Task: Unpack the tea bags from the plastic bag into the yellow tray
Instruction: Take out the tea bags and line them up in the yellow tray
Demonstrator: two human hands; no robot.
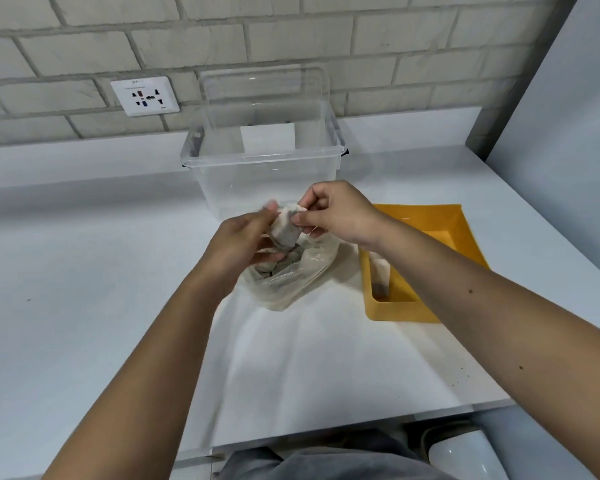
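A: What are the containers holding?
B: The clear storage box (257, 181) is standing at the back. The yellow tray (399, 311) is holding a lone tea bag (380, 275), lying lengthwise along its left wall. The plastic bag (291, 282) is holding more tea bags (281, 268).
A: And the hands?
B: The left hand (236, 244) and right hand (340, 216) are both gripping a lifted tea bag (284, 230) above the plastic bag, its long axis tilting up-right
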